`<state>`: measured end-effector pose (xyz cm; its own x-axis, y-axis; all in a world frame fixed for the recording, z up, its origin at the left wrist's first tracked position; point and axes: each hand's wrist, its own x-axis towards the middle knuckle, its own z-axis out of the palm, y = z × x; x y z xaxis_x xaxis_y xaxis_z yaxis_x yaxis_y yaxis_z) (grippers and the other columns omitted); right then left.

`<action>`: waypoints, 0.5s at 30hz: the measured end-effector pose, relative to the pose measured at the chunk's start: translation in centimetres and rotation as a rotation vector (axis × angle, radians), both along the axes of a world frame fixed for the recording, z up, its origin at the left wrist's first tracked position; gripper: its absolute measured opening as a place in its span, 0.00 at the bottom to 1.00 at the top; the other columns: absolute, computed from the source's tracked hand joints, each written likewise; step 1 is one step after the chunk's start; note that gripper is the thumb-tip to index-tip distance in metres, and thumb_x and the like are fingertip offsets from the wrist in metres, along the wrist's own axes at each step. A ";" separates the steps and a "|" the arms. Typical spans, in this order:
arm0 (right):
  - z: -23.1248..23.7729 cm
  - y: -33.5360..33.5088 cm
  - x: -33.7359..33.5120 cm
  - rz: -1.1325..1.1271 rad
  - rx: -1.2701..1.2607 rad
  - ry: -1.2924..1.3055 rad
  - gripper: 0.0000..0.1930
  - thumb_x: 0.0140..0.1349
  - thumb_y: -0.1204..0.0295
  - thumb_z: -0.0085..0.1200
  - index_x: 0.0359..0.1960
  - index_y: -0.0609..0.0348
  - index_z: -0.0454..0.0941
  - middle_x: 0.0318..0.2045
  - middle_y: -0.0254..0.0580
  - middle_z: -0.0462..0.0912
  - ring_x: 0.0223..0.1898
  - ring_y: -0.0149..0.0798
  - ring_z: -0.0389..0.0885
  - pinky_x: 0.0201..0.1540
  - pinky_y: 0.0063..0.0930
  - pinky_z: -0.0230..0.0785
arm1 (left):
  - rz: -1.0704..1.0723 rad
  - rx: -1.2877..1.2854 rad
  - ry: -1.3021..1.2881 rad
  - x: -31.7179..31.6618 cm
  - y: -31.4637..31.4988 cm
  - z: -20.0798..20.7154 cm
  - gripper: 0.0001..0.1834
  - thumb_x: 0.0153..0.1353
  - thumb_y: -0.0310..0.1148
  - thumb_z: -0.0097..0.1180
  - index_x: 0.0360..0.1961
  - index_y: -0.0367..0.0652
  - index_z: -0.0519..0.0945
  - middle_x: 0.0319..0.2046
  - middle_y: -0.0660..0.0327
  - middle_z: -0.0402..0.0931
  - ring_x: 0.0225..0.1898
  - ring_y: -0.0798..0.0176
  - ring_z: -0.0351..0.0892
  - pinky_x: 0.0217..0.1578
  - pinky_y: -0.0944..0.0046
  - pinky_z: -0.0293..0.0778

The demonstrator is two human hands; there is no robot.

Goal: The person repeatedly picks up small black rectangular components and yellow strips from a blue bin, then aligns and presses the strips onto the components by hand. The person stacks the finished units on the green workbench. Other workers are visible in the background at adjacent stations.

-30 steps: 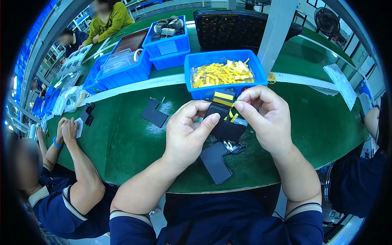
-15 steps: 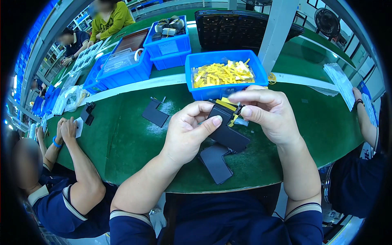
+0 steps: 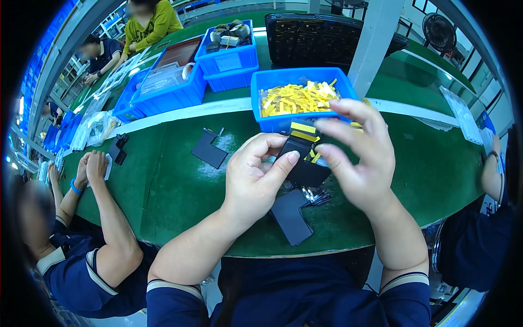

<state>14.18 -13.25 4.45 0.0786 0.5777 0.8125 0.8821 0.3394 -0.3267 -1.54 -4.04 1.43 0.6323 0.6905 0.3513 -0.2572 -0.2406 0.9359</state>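
Green table, blue bin on it, two hands in front.
Right hand spread, nothing visibly gripped, contact unclear; left hand pinches black part thumb-to-fingers, held above table just on near side of bin. Black L-shaped piece lies on table nearer the body. Yellow strips heaped in bin; yellow bands at held part's far end.

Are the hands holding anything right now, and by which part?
The left hand grips the black flat piece by its left side, thumb on its face. The right hand is open beside it.
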 end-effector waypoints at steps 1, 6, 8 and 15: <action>0.0 0.0 -0.3 0.012 0.040 -0.055 0.16 0.40 0.77 0.64 0.35 0.59 0.80 0.46 0.48 0.74 0.46 0.48 0.74 0.48 0.37 0.66 | 0.041 0.072 0.026 0.1 0.0 0.0 0.08 0.57 0.23 0.56 0.39 0.34 0.75 0.37 0.62 0.73 0.39 0.72 0.73 0.42 0.73 0.71; -0.6 0.3 -1.3 -0.021 0.032 -0.070 0.14 0.41 0.78 0.63 0.33 0.59 0.79 0.40 0.43 0.77 0.45 0.48 0.74 0.52 0.44 0.62 | 0.202 0.462 0.033 0.3 -0.3 -0.3 0.11 0.51 0.23 0.60 0.37 0.35 0.75 0.34 0.54 0.75 0.34 0.62 0.77 0.32 0.67 0.75; -0.5 0.2 -1.1 0.002 0.004 -0.047 0.12 0.41 0.78 0.63 0.31 0.58 0.79 0.34 0.40 0.77 0.42 0.45 0.75 0.53 0.45 0.62 | 0.234 0.687 0.092 0.0 -0.2 0.1 0.10 0.53 0.23 0.60 0.37 0.34 0.75 0.35 0.57 0.76 0.34 0.66 0.76 0.32 0.70 0.74; 0.2 -0.1 -0.5 0.058 -0.035 -0.142 0.07 0.42 0.77 0.62 0.25 0.57 0.78 0.24 0.35 0.75 0.35 0.40 0.76 0.54 0.49 0.60 | 0.245 0.860 0.038 0.4 -0.2 0.5 0.11 0.45 0.22 0.63 0.32 0.36 0.77 0.30 0.54 0.78 0.31 0.56 0.78 0.30 0.64 0.74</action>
<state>13.68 -13.37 4.66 -0.0698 0.6057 0.7926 0.8994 0.3820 -0.2127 -1.17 -4.25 1.91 0.5234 0.3150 0.7917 -0.0788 -0.9073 0.4130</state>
